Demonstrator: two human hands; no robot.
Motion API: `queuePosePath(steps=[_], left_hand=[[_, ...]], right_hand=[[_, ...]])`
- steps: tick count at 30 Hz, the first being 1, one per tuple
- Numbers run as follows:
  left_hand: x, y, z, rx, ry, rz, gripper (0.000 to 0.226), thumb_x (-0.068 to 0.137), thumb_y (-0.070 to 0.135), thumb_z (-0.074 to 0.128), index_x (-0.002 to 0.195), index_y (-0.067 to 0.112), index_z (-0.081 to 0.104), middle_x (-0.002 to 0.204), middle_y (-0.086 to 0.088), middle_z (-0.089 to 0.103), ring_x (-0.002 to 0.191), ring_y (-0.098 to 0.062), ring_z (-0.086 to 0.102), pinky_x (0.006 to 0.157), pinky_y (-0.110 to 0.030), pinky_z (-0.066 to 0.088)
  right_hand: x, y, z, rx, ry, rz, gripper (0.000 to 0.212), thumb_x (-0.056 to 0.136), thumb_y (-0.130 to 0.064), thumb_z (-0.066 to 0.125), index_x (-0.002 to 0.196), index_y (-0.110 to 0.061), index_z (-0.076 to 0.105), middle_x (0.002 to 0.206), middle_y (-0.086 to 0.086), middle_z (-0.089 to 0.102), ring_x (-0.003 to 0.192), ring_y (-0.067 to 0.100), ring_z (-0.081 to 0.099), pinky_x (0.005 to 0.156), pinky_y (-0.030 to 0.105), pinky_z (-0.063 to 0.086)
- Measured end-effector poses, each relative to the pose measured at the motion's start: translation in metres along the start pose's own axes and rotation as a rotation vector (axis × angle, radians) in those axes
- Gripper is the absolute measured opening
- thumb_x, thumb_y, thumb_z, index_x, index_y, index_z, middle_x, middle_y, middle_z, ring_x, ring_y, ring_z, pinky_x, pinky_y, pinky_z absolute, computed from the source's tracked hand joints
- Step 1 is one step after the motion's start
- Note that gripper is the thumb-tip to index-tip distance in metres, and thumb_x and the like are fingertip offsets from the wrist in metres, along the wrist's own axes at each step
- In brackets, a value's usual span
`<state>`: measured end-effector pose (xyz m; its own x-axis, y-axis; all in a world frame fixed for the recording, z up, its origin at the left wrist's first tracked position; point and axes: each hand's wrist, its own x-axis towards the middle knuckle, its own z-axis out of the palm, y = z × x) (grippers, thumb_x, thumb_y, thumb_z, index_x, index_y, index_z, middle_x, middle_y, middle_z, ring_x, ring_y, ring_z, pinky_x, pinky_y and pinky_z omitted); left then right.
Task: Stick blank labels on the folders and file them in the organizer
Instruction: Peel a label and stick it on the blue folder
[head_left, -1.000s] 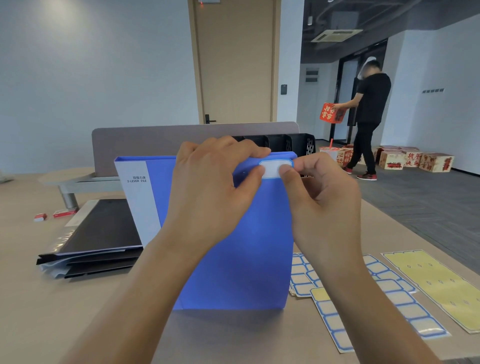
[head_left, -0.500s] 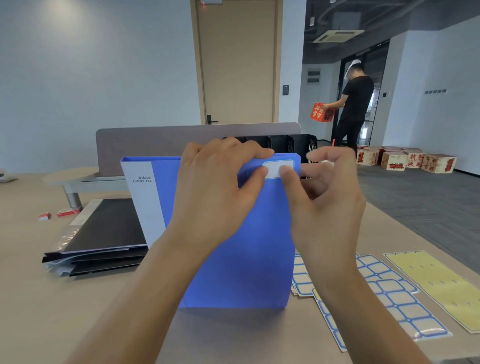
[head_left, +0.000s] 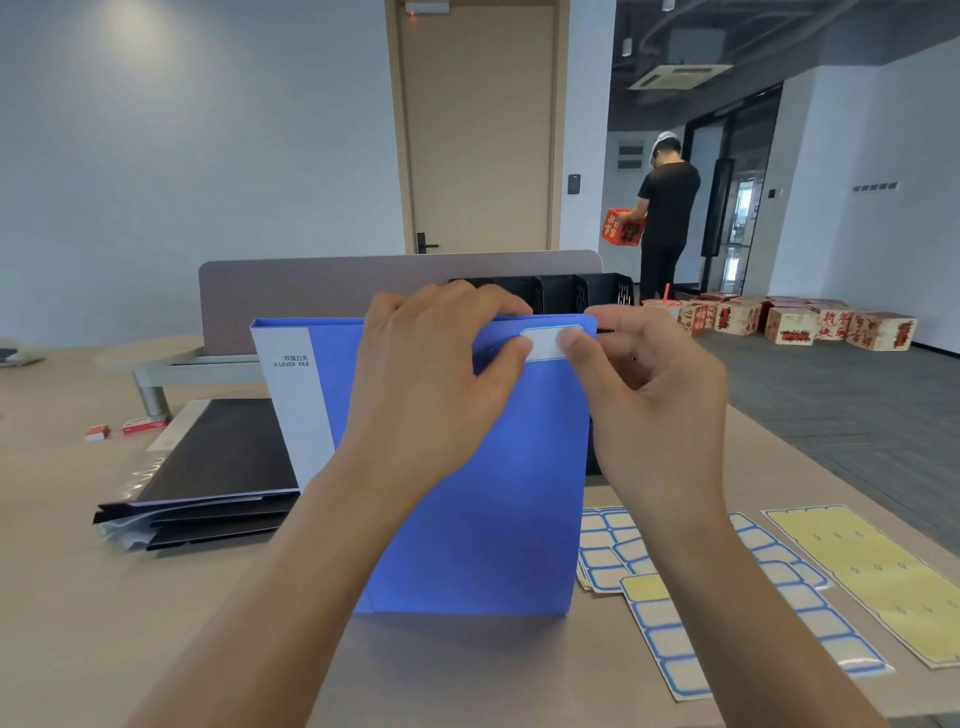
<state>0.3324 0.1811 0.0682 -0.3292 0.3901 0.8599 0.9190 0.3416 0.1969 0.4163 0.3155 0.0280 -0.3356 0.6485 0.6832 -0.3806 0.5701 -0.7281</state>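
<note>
- Head view: a tall blue plastic lever-arch folder (head_left: 467, 493) stands upright on a pale wooden desk (head_left: 62, 597), its front cover facing the wearer.
- A small white blank label with a blue border (head_left: 545, 343) sits at the cover's top right corner.
- The left hand (head_left: 436, 395) curls over the folder's top edge, thumb pressing the label's left end.
- The right hand (head_left: 649, 400) grips the folder's right edge, fingers curled behind, thumb pressing the label's right end.
- Step in hand, as I judge it: smoothing the label down.
- Next, the folder likely needs lifting into the black mesh desk organizer (head_left: 566, 293) just behind it.
- Sheets of blue-bordered labels (head_left: 779, 597) lie to the right; black flat folders (head_left: 208, 467) are stacked to the left.
</note>
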Motion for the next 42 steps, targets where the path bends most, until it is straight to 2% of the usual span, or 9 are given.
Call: queuePosePath(steps=[5, 12, 17, 23, 27, 30, 35, 38, 42], left_hand=[[0.001, 0.003, 0.002, 0.021, 0.014, -0.004, 0.019, 0.091, 0.042, 0.057, 0.101, 0.033, 0.070, 0.092, 0.014, 0.070, 0.087, -0.011, 0.062, 0.090, -0.043, 0.044], [0.002, 0.002, 0.003, 0.011, 0.027, 0.002, 0.011, 0.090, 0.033, 0.063, 0.098, 0.031, 0.071, 0.087, 0.012, 0.071, 0.079, -0.013, 0.061, 0.078, -0.047, 0.050], [0.001, 0.003, 0.003, 0.013, 0.021, -0.005, 0.012, 0.091, 0.034, 0.061, 0.099, 0.032, 0.070, 0.089, 0.013, 0.071, 0.082, -0.012, 0.061, 0.082, -0.047, 0.049], [-0.001, 0.001, 0.001, -0.007, 0.004, -0.012, 0.018, 0.089, 0.036, 0.062, 0.103, 0.032, 0.071, 0.095, 0.015, 0.072, 0.088, -0.010, 0.062, 0.091, -0.045, 0.047], [0.001, -0.001, -0.003, -0.024, -0.031, 0.001, 0.014, 0.089, 0.033, 0.063, 0.101, 0.032, 0.071, 0.093, 0.015, 0.071, 0.084, -0.010, 0.062, 0.085, -0.046, 0.049], [0.001, -0.003, -0.002, -0.006, -0.045, 0.015, 0.014, 0.091, 0.033, 0.062, 0.102, 0.032, 0.070, 0.094, 0.015, 0.071, 0.085, -0.011, 0.062, 0.085, -0.046, 0.049], [-0.001, -0.005, 0.000, 0.043, -0.028, 0.020, 0.018, 0.093, 0.034, 0.061, 0.108, 0.033, 0.070, 0.099, 0.015, 0.071, 0.092, -0.011, 0.061, 0.094, -0.038, 0.040], [-0.002, -0.007, 0.002, 0.099, -0.034, 0.028, 0.026, 0.095, 0.038, 0.059, 0.118, 0.032, 0.068, 0.107, 0.014, 0.070, 0.102, -0.012, 0.061, 0.100, -0.034, 0.031], [-0.011, -0.017, -0.002, 0.324, 0.066, 0.069, 0.051, 0.089, 0.040, 0.063, 0.136, 0.022, 0.057, 0.138, 0.004, 0.057, 0.141, -0.020, 0.041, 0.119, -0.056, 0.019]], right_hand=[[0.005, -0.001, -0.002, -0.017, -0.035, -0.020, 0.003, 0.097, -0.023, 0.075, 0.096, -0.023, 0.072, 0.083, -0.009, 0.077, 0.078, 0.014, 0.073, 0.072, 0.042, 0.060], [0.002, 0.000, -0.005, 0.016, -0.049, -0.026, 0.006, 0.101, -0.019, 0.070, 0.099, -0.024, 0.071, 0.085, -0.008, 0.077, 0.076, 0.018, 0.071, 0.064, 0.036, 0.057], [-0.003, 0.005, -0.006, 0.048, -0.073, 0.023, 0.005, 0.100, -0.020, 0.071, 0.100, -0.025, 0.073, 0.085, -0.009, 0.079, 0.078, 0.015, 0.073, 0.068, 0.033, 0.056], [-0.005, 0.004, -0.005, 0.009, -0.047, -0.004, 0.009, 0.099, -0.019, 0.072, 0.093, -0.025, 0.071, 0.081, -0.009, 0.077, 0.067, 0.012, 0.068, 0.060, 0.025, 0.050], [-0.003, 0.003, -0.006, 0.009, -0.059, -0.002, 0.006, 0.099, -0.020, 0.073, 0.093, -0.023, 0.072, 0.085, -0.007, 0.078, 0.070, 0.010, 0.068, 0.061, 0.019, 0.048], [-0.001, 0.003, -0.008, -0.003, -0.079, 0.002, 0.006, 0.099, -0.021, 0.072, 0.093, -0.020, 0.072, 0.084, -0.005, 0.079, 0.069, 0.009, 0.066, 0.060, 0.022, 0.049], [-0.004, 0.003, -0.008, 0.067, -0.069, 0.092, 0.002, 0.097, -0.022, 0.075, 0.098, -0.021, 0.074, 0.083, -0.006, 0.079, 0.078, 0.011, 0.074, 0.067, 0.030, 0.059], [-0.016, 0.008, -0.007, 0.153, -0.173, 0.220, 0.013, 0.095, -0.010, 0.075, 0.104, -0.019, 0.072, 0.083, -0.003, 0.080, 0.074, 0.011, 0.076, 0.061, 0.026, 0.058], [-0.033, 0.025, -0.001, 0.129, -0.274, 0.272, 0.013, 0.096, -0.004, 0.070, 0.099, -0.016, 0.071, 0.087, -0.001, 0.080, 0.077, 0.022, 0.073, 0.067, 0.030, 0.054]])
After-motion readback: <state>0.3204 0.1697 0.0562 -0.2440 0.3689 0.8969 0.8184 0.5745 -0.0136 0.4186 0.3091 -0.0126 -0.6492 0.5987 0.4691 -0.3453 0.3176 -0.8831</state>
